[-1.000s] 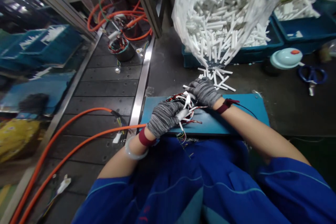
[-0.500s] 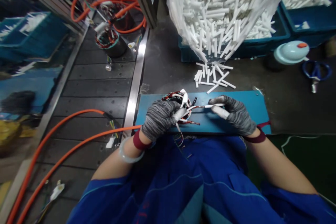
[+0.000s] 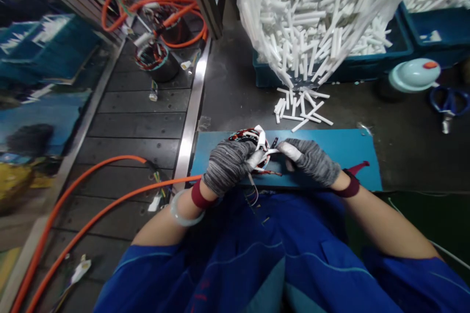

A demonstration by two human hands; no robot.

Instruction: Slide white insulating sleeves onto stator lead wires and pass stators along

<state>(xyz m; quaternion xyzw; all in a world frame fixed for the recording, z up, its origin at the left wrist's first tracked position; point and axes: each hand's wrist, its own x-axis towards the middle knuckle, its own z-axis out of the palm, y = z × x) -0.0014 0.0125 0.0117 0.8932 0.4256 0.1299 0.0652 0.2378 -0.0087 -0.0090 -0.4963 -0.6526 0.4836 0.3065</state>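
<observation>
My left hand [image 3: 229, 166], in a grey knit glove with white fingertips, is closed beside a wire-wound stator [image 3: 243, 135]. Its thumb pinches a white-sleeved wire [image 3: 260, 157] at the coil's right side. My right hand [image 3: 312, 160], gloved alike, is closed on the outer end of a white sleeve [image 3: 272, 150] coming off that wire; its fingertips hide the end. Below them a bare reddish lead [image 3: 273, 173] sticks out to the right. The stator lies on a blue board [image 3: 354, 149], partly covered by my left hand.
Loose white tubes [image 3: 301, 111] lie beyond the board, before a plastic bag [image 3: 253, 24] full of them. A cup [image 3: 413, 76] and blue scissors [image 3: 448, 102] are at right. Orange cables [image 3: 121, 205] cross the slatted conveyor [image 3: 137, 122] at left, where other stators [image 3: 161, 68] stand.
My right hand has moved left toward the stator with the white sleeve, covering the lead's bare stretch. My left hand stays at the coil. The view has shifted slightly.
</observation>
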